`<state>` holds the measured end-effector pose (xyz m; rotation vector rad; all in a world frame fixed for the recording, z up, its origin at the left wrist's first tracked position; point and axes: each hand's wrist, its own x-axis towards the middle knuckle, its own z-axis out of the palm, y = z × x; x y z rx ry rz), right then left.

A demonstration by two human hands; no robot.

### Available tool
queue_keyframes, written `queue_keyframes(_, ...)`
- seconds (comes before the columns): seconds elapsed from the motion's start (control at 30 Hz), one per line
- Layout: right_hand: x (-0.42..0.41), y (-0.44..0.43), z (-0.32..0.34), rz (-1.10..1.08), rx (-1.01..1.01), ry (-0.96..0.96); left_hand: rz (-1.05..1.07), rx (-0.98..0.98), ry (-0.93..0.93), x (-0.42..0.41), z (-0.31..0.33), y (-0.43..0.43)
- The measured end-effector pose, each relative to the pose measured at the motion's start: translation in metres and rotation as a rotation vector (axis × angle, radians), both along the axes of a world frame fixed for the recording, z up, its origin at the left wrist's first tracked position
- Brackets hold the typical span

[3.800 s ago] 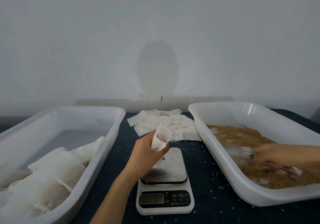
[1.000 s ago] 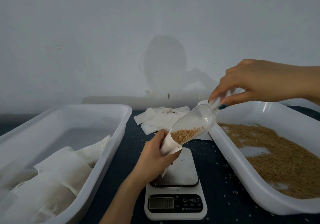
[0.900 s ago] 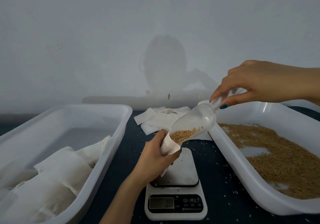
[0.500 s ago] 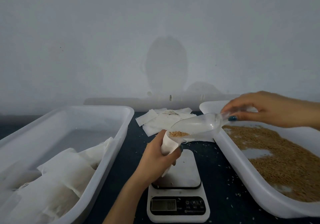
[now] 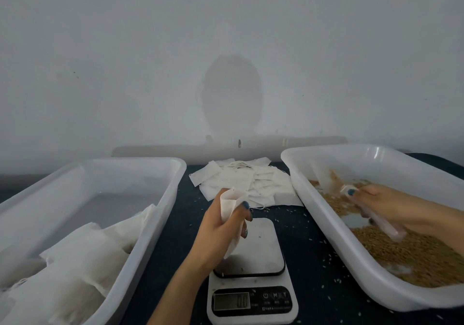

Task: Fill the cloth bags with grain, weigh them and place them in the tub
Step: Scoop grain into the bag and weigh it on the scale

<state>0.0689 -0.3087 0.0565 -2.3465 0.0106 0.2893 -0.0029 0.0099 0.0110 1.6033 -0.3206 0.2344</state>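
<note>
Gripping scoop point(image 5: 325, 180) in curled right hand point(image 5: 391, 209), now back down in grain point(image 5: 414, 249), off bag point(image 5: 228, 206); still clutching bag in left hand point(image 5: 216, 231) over scale point(image 5: 253, 247).

We are raising our left hand point(image 5: 218, 231) mid-frame, fingers curled round a cloth bag point(image 5: 228, 205), while our right hand point(image 5: 388, 205) is gripping a scoop point(image 5: 386, 226) lower down.

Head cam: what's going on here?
A person is bagging grain. The left hand holds an open cloth bag above the scale, whose platform bears no bag. The right hand grips a clear scoop, blurred, down in the grain tub. The left tub holds filled bags; empty bags are piled behind the scale.
</note>
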Motion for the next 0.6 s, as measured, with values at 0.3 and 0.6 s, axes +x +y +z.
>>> queue_keyframes(0.3,-0.005,0.008,-0.006,0.318,-0.689,0.141,-0.019,-0.074,0.046,-0.005,0.007,-0.002)
queue_keyframes(0.6,-0.057,0.105,0.027,0.352,-0.441,-0.661,0.161,0.000,0.141,-0.006,0.010,-0.003)
